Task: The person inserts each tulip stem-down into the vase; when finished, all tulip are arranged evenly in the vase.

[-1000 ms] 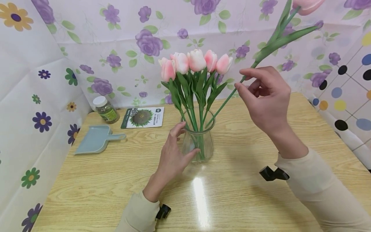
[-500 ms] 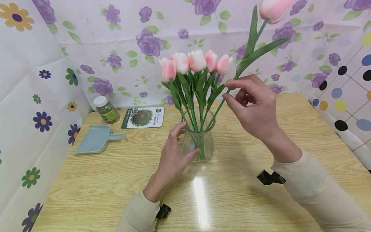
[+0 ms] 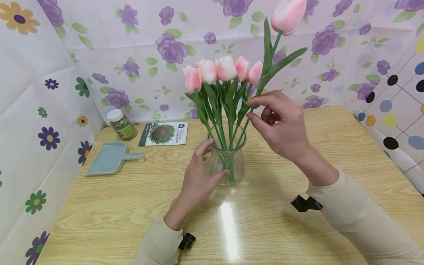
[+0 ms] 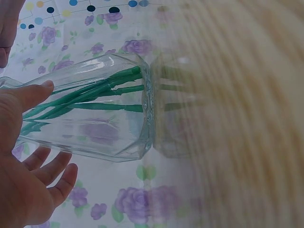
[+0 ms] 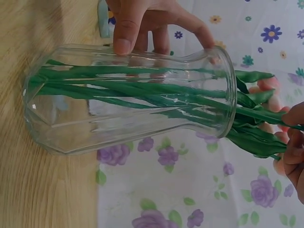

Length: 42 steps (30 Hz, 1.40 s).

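A clear glass vase (image 3: 237, 167) stands upright on the table, holding several pink-and-white artificial tulips (image 3: 226, 68) with green stems. My left hand (image 3: 198, 176) holds the vase at its left side, thumb across the front and a finger up near the rim. Between thumb and forefinger my right hand (image 3: 281, 127) pinches the stem of another tulip (image 3: 288, 17), which leans right and rises above the bunch. Its lower stem runs down through the vase mouth. In the right wrist view, green stems (image 5: 118, 88) show through the glass, their lower ends at the base.
At the back left of the wooden table (image 3: 132, 213) stand a small jar with a white lid (image 3: 122, 125) and a seed packet (image 3: 163, 134) lying flat. A light-blue dustpan (image 3: 110, 159) lies before them. Flower-printed sheets (image 3: 132, 36) hang behind and at the left.
My right hand has moved left and down with the pinched tulip, which now stands steeper and closer to the bunch, its stem deeper in the vase. The left hand has stayed on the vase.
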Tool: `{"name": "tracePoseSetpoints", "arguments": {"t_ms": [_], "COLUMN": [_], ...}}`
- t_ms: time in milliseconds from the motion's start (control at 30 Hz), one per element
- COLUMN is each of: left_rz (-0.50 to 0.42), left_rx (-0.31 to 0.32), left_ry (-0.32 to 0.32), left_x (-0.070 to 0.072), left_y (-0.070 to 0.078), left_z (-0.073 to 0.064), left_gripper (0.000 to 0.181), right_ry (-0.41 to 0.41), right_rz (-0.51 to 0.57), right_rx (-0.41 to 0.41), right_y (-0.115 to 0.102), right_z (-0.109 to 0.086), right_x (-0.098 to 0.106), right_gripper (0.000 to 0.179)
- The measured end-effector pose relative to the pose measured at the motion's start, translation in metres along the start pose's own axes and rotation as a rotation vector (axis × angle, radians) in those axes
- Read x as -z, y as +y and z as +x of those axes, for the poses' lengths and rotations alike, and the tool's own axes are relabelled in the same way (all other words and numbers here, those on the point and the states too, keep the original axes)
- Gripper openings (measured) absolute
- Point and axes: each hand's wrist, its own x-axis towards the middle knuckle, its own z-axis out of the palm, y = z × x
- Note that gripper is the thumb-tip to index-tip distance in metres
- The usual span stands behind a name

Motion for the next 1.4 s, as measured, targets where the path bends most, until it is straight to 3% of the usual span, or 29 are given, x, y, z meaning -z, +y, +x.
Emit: {"name": "tracePoseSetpoints", "arguments": {"t_ms": [433,900,1200,1400], "left_rz": [0.011,0.005,0.008,0.009], "left_rx": [-0.005,-0.014,-0.016,-0.013], "left_ry": [0.002,-0.003,-0.003,-0.003], "left_x": [-0.001,-0.002,-0.001,0.001], "left_y": [-0.002,-0.002,-0.002,0.000], "left_z": [0.001,0.000,0.000,0.000], "left_gripper": [0.103,0.103,0.103,0.104], "right_ry": [-0.105,-0.128,-0.240,-0.245], "right_rz": [-0.063,-0.092,-0.160,-0.198], "right_rx": [0.051,0.026,-0.026,-0.026], "right_y": [0.001,0.001,-0.002,-0.004], "right_z": [-0.002,-0.016,-0.025,-0.031], "right_x": [-0.008,-0.017,-0.016,-0.015], "right_gripper": [0.020,0.021,0.019,0.018]}}
